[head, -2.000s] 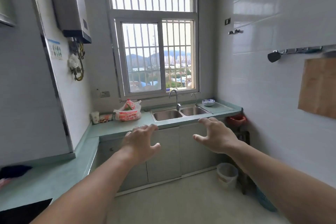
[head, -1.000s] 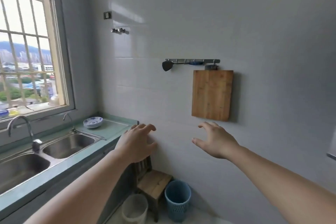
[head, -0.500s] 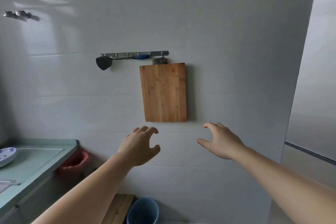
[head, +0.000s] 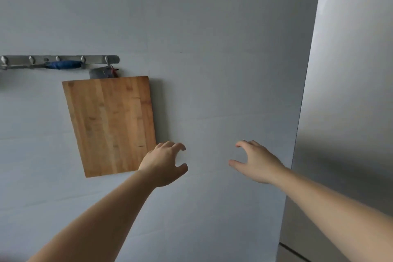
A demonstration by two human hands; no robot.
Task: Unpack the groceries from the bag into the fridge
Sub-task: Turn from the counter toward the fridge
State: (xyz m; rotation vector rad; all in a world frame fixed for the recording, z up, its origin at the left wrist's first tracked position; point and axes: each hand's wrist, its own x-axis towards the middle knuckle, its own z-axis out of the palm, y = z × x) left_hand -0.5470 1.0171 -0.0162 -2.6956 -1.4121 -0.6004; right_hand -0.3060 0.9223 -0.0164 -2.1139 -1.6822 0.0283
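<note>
The tall silver fridge (head: 344, 95) fills the right edge of the view, its doors closed, with a seam between doors low at the right. My left hand (head: 164, 165) is raised in front of the tiled wall, fingers curled apart and holding nothing. My right hand (head: 256, 161) is held out beside it, also empty with fingers spread, a short way left of the fridge's edge. The grocery bag is out of view.
A wooden cutting board (head: 110, 125) hangs on the white tiled wall (head: 212, 49) at the left. Above it runs a metal hook rail (head: 61, 60) with a blue-handled utensil (head: 63, 64) on it.
The view has swung right from the sink and counter, past the cutting board, toward the fridge. The fridge now takes more of the right side. Both hands stay raised and empty.
</note>
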